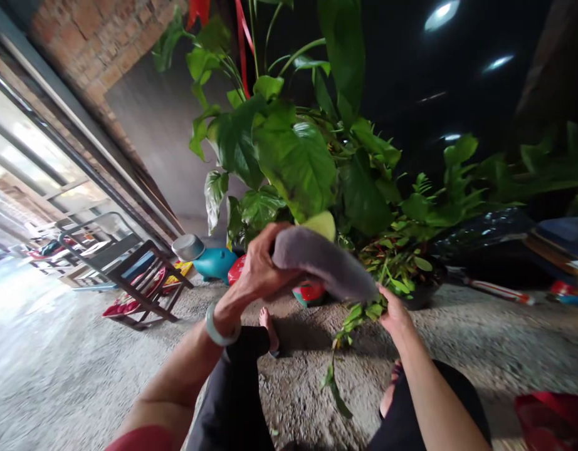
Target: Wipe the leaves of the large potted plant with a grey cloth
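My left hand [258, 266], wearing a pale bangle [218, 326], is closed around a soft grey cloth [324, 260] that looks folded or rolled and is blurred by motion. A yellow-green piece [321, 225], perhaps a leaf, sticks up behind the cloth. My right hand [395, 313] has its fingers pinched at the cloth's right end, close to small leaves [355, 319] of a trailing stem. Just beyond both hands are the broad green leaves [298, 156] of a large potted plant.
To the left stand a wooden chair [148, 282] and a turquoise animal-shaped pot [214, 263] beside a metal bowl [188, 247]. Red pots sit behind my hands. A bushy plant [397, 269] grows at right; a red item [552, 416] lies low right on rough concrete.
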A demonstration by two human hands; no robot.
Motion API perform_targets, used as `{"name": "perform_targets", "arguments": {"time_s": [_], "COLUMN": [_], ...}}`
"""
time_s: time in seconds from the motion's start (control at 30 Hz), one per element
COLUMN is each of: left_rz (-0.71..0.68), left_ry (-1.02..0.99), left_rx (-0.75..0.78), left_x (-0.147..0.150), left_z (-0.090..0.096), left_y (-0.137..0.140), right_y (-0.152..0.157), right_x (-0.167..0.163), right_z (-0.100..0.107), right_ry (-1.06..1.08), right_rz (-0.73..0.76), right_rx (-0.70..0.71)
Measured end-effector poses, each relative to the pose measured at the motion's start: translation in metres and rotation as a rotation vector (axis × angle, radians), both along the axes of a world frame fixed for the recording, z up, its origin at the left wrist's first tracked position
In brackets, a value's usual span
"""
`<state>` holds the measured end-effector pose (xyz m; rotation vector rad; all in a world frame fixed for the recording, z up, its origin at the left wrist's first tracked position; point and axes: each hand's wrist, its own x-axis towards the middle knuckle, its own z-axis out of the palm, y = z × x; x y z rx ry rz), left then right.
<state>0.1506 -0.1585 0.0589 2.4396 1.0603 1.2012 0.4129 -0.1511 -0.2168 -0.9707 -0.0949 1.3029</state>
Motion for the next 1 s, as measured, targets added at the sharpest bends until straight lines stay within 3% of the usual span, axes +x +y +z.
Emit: {"name": "perform_targets", "arguments": {"time_s": [0.07, 0.1, 0.2, 0.27, 0.37, 0.47, 0.5, 0.57, 0.67, 0.77, 0.87, 1.0], "left_rz": [0.148, 0.16, -0.01, -0.164, -0.197, 0.032, 0.115, 0.213, 0.193, 0.04, 0.022, 0.15], "left_ry": [0.043, 0.127, 0.43, 0.483, 0.382, 0.239, 0.217, 0.231, 0.352, 0.372, 0.223, 0.051], "left_rx": [0.263, 0.3, 0.098, -0.062, -0.031, 0.217, 0.271, 0.282, 0.073, -0.182, -0.352, -0.444], "left_x": [0.001, 0.003, 0.004, 0.0, -0.007, -0.005, -0.003, 0.0, -0.001, -0.002, 0.009, 0.038], "left_z": [-0.004, -0.014, -0.05, -0.059, -0.037, -0.004, 0.0, -0.009, -0.054, -0.096, -0.11, -0.11], "left_y": [0.016, 0.02, 0.011, -0.008, -0.027, -0.012, -0.001, 0.021, 0.035, 0.02, 0.003, 0.008], "right_y": [0.002, 0.003, 0.005, 0.006, 0.007, 0.007, 0.006, 0.005, 0.004, 0.002, 0.003, 0.0], "right_x": [-0.001, -0.002, -0.005, -0.006, -0.007, -0.008, -0.008, -0.009, -0.01, -0.011, -0.012, -0.007], "right_z": [-0.002, -0.003, -0.007, -0.008, -0.007, -0.001, 0.002, 0.006, 0.01, 0.011, 0.008, 0.003], "right_ry": [-0.013, -0.017, -0.044, -0.053, -0.023, 0.007, 0.012, 0.014, 0.005, -0.02, -0.088, -0.258], "right_rz": [-0.003, -0.001, 0.006, -0.004, -0.032, -0.035, -0.032, -0.029, -0.022, -0.005, -0.021, -0.116], "right_rx": [0.006, 0.009, 0.051, 0.068, 0.027, -0.007, -0.01, -0.01, -0.007, -0.008, -0.015, 0.009]}}
